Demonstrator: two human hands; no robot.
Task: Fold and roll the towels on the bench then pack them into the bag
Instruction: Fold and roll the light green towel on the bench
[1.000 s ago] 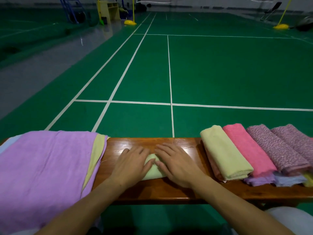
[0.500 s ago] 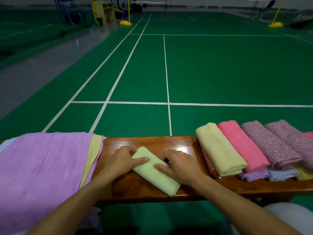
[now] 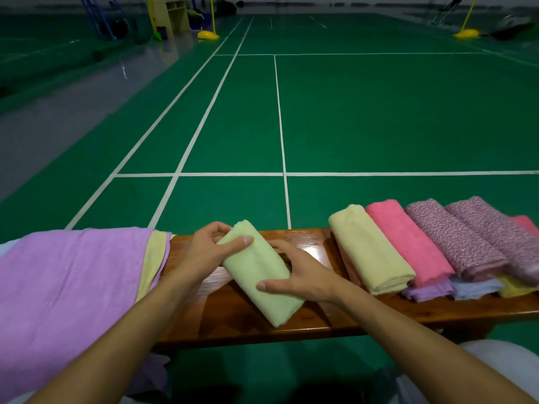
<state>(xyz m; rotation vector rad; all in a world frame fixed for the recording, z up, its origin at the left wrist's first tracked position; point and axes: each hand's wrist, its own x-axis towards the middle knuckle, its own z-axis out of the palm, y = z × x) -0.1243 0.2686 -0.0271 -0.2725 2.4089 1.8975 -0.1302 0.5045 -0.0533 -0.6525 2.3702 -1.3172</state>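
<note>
One bench, two hands, six rolled towels, two flat towels, several folded beneath.

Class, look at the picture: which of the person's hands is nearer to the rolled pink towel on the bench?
Right. The right hand grips the light green roll on the side towards the pink towel; the left hand holds the roll's far end, farther away.

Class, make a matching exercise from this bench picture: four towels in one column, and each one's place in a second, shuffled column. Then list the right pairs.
Towels
1. light green roll
2. purple towel
3. pale yellow roll
4. pink roll

Places
A. spread flat at the bench's left end
B. between the yellow roll and the speckled rolls
C. held in both hands
D. first roll right of the hands

Pairs: 1-C, 2-A, 3-D, 4-B
</note>
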